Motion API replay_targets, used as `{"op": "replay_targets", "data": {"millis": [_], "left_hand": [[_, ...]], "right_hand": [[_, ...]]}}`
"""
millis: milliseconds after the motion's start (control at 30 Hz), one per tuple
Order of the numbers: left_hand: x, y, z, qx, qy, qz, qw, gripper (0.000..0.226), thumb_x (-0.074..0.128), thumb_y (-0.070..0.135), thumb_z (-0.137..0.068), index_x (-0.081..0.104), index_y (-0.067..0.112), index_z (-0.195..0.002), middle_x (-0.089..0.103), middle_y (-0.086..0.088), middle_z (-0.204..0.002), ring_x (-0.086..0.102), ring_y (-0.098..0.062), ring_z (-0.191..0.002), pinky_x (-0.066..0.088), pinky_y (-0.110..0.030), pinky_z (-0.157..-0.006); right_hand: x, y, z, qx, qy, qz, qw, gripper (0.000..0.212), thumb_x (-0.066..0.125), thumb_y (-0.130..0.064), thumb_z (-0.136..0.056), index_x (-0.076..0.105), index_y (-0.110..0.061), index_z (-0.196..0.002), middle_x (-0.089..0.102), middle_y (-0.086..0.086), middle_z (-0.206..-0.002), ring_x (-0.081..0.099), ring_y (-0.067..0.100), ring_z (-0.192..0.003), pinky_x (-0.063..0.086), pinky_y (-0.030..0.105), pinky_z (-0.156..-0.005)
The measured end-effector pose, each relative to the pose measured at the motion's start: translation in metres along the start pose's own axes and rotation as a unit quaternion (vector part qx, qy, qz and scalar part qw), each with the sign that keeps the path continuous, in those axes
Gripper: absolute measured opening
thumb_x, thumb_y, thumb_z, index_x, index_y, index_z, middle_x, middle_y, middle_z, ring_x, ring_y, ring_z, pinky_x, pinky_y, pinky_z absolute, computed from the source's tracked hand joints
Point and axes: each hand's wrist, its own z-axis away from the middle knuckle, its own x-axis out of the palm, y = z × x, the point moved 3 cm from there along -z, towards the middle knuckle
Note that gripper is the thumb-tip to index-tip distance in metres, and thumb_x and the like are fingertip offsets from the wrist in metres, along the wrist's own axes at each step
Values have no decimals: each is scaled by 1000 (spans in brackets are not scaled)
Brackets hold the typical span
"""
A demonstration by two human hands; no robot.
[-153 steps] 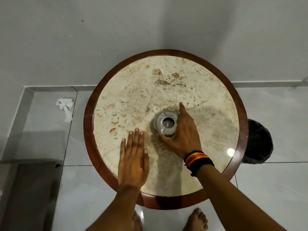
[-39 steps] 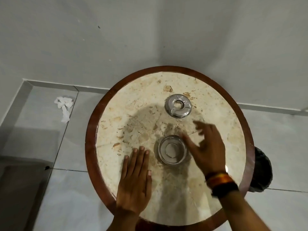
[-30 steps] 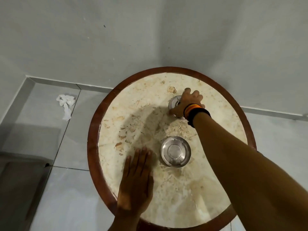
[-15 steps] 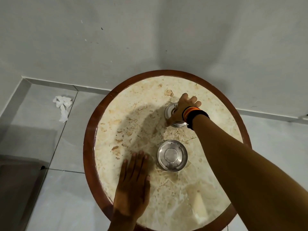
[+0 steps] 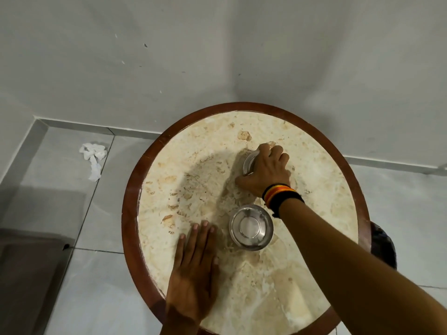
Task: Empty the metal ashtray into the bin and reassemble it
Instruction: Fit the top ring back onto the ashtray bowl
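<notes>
Two pieces of the metal ashtray are lying apart on the round table as I am looking down from the head camera. The open bowl is sitting upright near the middle of the marble top, its shiny inside facing up. The ashtray lid is resting farther back, toward the wall, and only its left edge is showing from under my right hand. That hand is reaching across the table, fingers curled down over the lid and closing around it; I cannot tell whether the lid is off the surface or touching it. A striped and black wristband is circling that wrist. My left hand is lying flat, fingers stretched out and empty, palm pressing on the marble just beside the bowl on its left. The dark bin is peeking out past the table's right rim, on the floor. A crumpled white tissue is lying on the grey tiles well off to the left.
</notes>
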Motion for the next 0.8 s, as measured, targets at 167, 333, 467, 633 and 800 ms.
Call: {"op": "replay_targets", "data": {"millis": [167, 333, 467, 633, 800], "left_hand": [[-3, 5, -1, -9, -7, -32, 999, 59, 39, 24, -104, 43, 6, -160, 39, -11, -172, 33, -31, -162, 36, -58, -125], [-2, 4, 0, -1, 4, -38, 999, 59, 39, 24, -104, 42, 7, -161, 38, -11, -172, 31, -30, -162, 38, -60, -124], [2, 1, 1, -3, 1, -58, 998, 59, 40, 27, -105, 41, 8, -161, 37, -10, -173, 31, -30, -162, 39, -60, -123], [-2, 4, -1, -1, 3, -74, 997, 58, 40, 27, -103, 48, 7, -157, 43, -12, -168, 38, -33, -158, 43, -60, -121], [-4, 7, -5, -12, -11, -84, 996, 59, 25, 32, -109, 48, 7, -157, 44, -13, -168, 40, -34, -157, 40, -57, -121]], "right_hand": [[-20, 11, 36, -41, 75, -110, 990, 104, 80, -49, -64, 31, -19, -151, 32, 10, -142, 33, 34, -131, 49, 50, -100], [-29, 14, 111, -106, 2, -100, 989, 111, 77, -58, -65, 19, -29, -156, 27, 3, -148, 31, 30, -136, 43, 45, -109], [-2, 8, 138, -137, -51, -42, 988, 110, 72, -61, -69, 19, -26, -158, 26, 3, -153, 28, 27, -140, 45, 42, -111], [22, 6, 133, -135, -68, 18, 988, 105, 72, -57, -70, 23, -23, -157, 31, 8, -150, 32, 32, -139, 44, 43, -110], [32, 7, 128, -136, -75, 32, 987, 106, 71, -55, -73, 21, -20, -159, 29, 8, -155, 29, 31, -143, 39, 44, -115]]}}
